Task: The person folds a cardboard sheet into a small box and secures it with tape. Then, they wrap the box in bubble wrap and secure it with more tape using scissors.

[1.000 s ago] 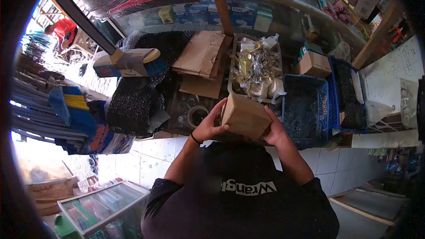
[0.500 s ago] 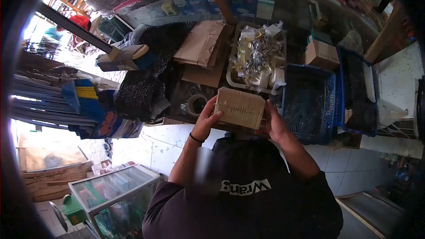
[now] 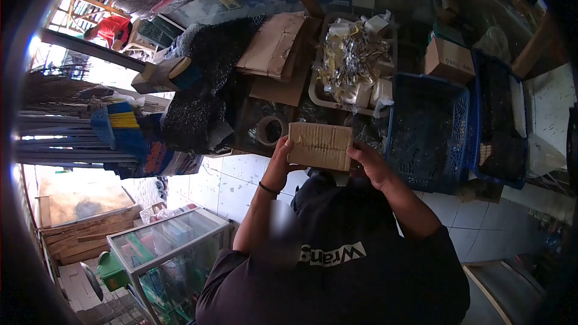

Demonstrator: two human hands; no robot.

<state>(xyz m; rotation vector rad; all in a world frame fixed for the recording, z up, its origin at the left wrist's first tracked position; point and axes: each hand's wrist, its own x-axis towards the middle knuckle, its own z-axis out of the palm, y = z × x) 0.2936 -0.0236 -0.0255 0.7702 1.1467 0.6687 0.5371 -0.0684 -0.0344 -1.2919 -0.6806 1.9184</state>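
Between my two hands I hold a small brown cardboard box point(image 3: 320, 144), in front of my torso at the near edge of the counter. My left hand point(image 3: 279, 165) grips its left end, with the thumb along the side. On the opposite end my right hand point(image 3: 368, 164) has its thumb on the near face; its other fingers are partly hidden. Faint dark marks run across the box's face. Just beyond the left hand lies a roll of tape point(image 3: 270, 130). A white tray point(image 3: 314, 97) heaped with small metallic pieces in clear plastic sits behind the box.
Flat cardboard point(image 3: 272, 45) and black bubble wrap point(image 3: 198, 84) lie left on the counter. Blue baskets point(image 3: 432, 84) stand right, near a carton point(image 3: 448, 60). A glass cabinet point(image 3: 168, 244) is at lower left. Brooms hang at far left; a person in red point(image 3: 114, 29) is beyond.
The cardboard box has turned from a slant to nearly level, its near face now tipped more upright. My right hand's thumb has come onto its face. The view has shifted slightly.
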